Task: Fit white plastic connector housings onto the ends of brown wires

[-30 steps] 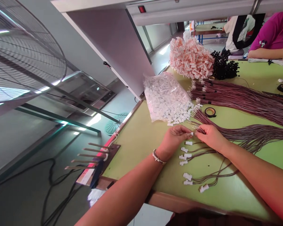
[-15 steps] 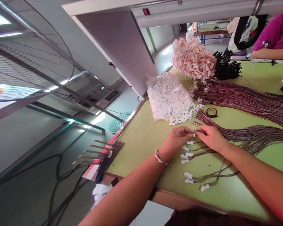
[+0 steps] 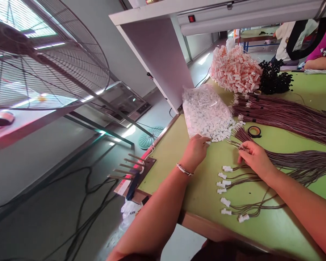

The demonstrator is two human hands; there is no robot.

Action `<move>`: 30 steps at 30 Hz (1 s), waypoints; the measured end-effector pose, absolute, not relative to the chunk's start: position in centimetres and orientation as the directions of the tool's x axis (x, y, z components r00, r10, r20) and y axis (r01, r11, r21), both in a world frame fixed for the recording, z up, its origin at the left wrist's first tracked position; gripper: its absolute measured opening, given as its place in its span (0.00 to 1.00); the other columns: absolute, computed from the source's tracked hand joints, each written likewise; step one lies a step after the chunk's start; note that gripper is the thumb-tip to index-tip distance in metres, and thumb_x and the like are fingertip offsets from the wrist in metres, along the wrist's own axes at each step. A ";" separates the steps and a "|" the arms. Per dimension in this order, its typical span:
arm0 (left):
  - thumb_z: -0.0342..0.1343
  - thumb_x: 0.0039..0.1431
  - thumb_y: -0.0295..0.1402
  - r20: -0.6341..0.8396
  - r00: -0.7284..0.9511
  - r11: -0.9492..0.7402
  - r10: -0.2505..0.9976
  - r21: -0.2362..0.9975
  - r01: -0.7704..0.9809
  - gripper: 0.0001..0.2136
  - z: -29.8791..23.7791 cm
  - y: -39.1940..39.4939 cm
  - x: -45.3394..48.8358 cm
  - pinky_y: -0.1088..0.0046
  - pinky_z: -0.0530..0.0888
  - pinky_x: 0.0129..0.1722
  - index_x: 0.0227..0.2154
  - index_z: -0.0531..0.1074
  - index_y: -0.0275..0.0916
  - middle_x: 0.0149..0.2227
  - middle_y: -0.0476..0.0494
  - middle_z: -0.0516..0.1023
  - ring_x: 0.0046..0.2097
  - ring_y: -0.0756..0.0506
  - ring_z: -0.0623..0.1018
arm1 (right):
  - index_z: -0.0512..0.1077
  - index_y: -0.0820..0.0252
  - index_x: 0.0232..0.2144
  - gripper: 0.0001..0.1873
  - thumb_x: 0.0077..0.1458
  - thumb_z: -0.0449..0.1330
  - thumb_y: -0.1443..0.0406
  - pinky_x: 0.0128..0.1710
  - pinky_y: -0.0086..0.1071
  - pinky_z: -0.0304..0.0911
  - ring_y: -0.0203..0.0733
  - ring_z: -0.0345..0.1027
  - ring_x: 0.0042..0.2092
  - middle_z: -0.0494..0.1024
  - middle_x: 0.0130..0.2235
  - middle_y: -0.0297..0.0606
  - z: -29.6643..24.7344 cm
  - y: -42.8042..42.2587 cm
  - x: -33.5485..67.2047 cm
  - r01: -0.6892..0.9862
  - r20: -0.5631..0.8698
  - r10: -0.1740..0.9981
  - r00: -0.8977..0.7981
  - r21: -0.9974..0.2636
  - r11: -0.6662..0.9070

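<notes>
Left hand [image 3: 195, 150] now reaches small white connectors [image 3: 218, 136] spilling from bag

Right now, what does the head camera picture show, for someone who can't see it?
A person's left hand reaches into a spilled pile of small white plastic connectors while the right hand pinches thin brown wires on a green table. Finished wires with white ends lie in front, a black tape roll behind.
</notes>
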State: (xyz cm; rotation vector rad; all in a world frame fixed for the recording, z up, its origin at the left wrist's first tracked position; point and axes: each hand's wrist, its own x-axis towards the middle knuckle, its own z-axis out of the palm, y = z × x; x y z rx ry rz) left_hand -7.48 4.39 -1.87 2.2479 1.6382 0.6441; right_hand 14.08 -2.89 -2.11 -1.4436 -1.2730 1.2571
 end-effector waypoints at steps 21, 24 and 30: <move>0.64 0.43 0.39 -0.307 0.405 0.339 0.861 0.941 -0.006 0.14 -1.4 1.0 -3.4 0.80 0.63 0.22 0.29 0.75 0.33 0.22 0.49 0.72 0.21 0.56 0.67 | 0.65 0.60 0.19 0.07 0.45 0.54 0.64 0.26 0.27 0.51 0.32 0.52 0.25 0.61 0.20 0.29 -2.3 -2.9 13.8 0.305 0.067 0.998 -0.005 -0.950 0.065; 0.64 0.44 0.41 -0.347 0.420 0.391 0.839 0.920 -0.022 0.15 -1.2 1.0 -3.5 0.82 0.62 0.20 0.29 0.76 0.32 0.22 0.49 0.72 0.20 0.57 0.66 | 0.65 0.60 0.19 0.06 0.44 0.54 0.65 0.26 0.26 0.50 0.32 0.51 0.25 0.60 0.20 0.28 -2.4 -3.0 13.8 0.320 0.054 0.998 0.014 -0.946 0.047; 0.63 0.45 0.41 -0.360 0.444 0.410 0.820 0.912 -0.017 0.16 -1.0 0.9 -3.5 0.83 0.60 0.17 0.31 0.75 0.33 0.21 0.51 0.71 0.19 0.58 0.65 | 0.63 0.60 0.17 0.06 0.43 0.54 0.66 0.24 0.26 0.49 0.31 0.51 0.24 0.59 0.19 0.27 -1.8 -3.2 13.7 0.342 0.066 0.998 0.025 -0.938 0.053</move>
